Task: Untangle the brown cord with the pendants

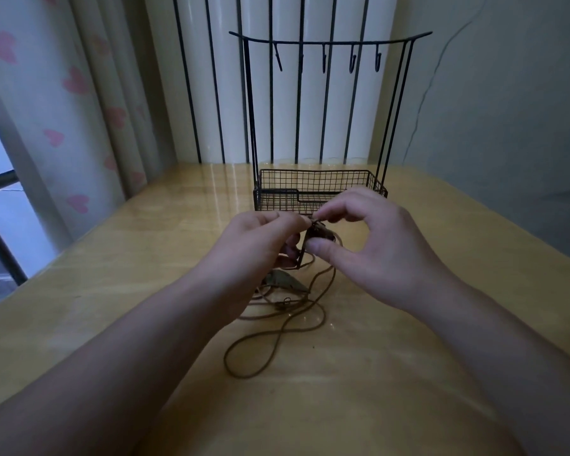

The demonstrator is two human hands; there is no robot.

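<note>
A thin brown cord [278, 337] lies in loose loops on the wooden table [359, 390], and part of it rises up to a small tangle [320, 230] held between both hands. My left hand [260, 238] pinches the cord at the tangle's left side. Opposite it, my right hand [366, 245] pinches the tangle with fingertips and thumb. Greenish leaf-shaped pendants [285, 279] rest on the table just below my left hand, partly hidden by it. A small metal ring or clasp [285, 302] sits on the cord near them.
A black wire stand [323, 182] with a mesh basket and a top bar of several hooks [324, 57] stands right behind my hands. A radiator fills the back wall. Curtains with pink hearts [73, 80] hang at left beside a window.
</note>
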